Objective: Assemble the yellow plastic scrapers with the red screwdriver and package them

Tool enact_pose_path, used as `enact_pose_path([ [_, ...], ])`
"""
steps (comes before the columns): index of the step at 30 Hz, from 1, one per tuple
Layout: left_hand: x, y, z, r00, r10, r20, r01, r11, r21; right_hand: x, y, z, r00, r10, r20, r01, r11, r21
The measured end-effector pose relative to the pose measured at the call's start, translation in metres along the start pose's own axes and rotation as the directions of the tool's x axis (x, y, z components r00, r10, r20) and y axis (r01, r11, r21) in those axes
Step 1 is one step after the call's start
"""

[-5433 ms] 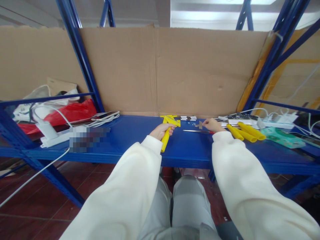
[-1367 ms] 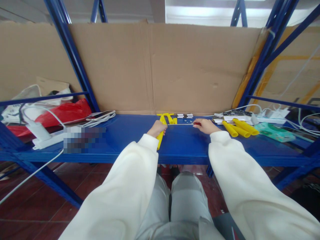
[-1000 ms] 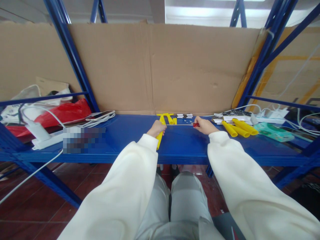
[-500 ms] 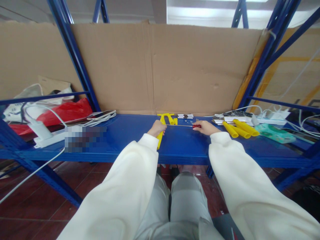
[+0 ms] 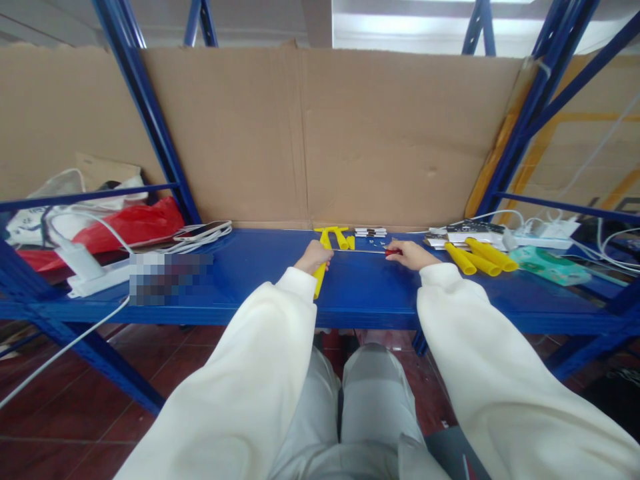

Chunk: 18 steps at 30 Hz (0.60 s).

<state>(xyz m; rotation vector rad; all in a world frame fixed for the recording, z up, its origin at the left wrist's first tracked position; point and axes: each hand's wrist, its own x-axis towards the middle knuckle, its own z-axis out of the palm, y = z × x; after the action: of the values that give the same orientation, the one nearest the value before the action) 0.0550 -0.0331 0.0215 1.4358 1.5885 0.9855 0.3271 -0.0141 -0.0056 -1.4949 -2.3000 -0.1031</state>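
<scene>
My left hand (image 5: 315, 256) is closed around a yellow plastic tube (image 5: 320, 283), whose lower end sticks out below the fingers. In my right hand (image 5: 413, 255) is a screwdriver (image 5: 394, 253), gripped by its red handle. Its long thin shaft lies level and points left, with the tip at the tube beside my left fingers; the exact contact is too small to make out. Just behind my left hand lie more yellow plastic parts (image 5: 341, 238), joined or touching. Small bits (image 5: 376, 242), perhaps screws, are scattered on the blue shelf (image 5: 260, 267).
Several yellow tubes (image 5: 481, 259) lie at right, beside a green packet (image 5: 550, 265) and white strips. Small black-and-white packs (image 5: 371, 233) sit at the back. On the left are a white power strip (image 5: 103, 275), a phone (image 5: 204, 231) and a red bag (image 5: 133, 223). Cardboard (image 5: 390, 133) walls the back.
</scene>
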Motion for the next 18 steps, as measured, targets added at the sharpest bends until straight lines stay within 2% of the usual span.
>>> enact_pose_path([
  [3,0.0019,-0.0015,-0.0001,1.000,0.001,-0.003,-0.001,1.000,-0.018,-0.0002,-0.0016,0.0010,0.999,0.036,0.014,-0.036,0.999,-0.009],
  [7,0.0032,-0.0024,-0.0002,1.000,0.001,-0.004,-0.002,0.999,-0.045,-0.0027,-0.0068,0.0001,0.995,0.088,-0.043,-0.091,0.992,-0.084],
  [11,0.0026,-0.0020,-0.0002,1.000,0.005,0.000,-0.005,1.000,-0.027,-0.0030,-0.0080,-0.0015,0.996,0.061,-0.062,-0.067,0.992,-0.104],
  [16,0.0055,-0.0036,-0.0001,1.000,0.001,-0.005,-0.001,0.999,-0.033,0.0002,-0.0040,0.0006,0.999,-0.034,0.000,0.034,0.998,-0.061],
  [18,0.0071,-0.0046,-0.0002,1.000,-0.003,-0.004,0.002,0.999,-0.040,0.0004,-0.0047,0.0016,0.999,-0.028,0.016,0.029,0.999,-0.045],
])
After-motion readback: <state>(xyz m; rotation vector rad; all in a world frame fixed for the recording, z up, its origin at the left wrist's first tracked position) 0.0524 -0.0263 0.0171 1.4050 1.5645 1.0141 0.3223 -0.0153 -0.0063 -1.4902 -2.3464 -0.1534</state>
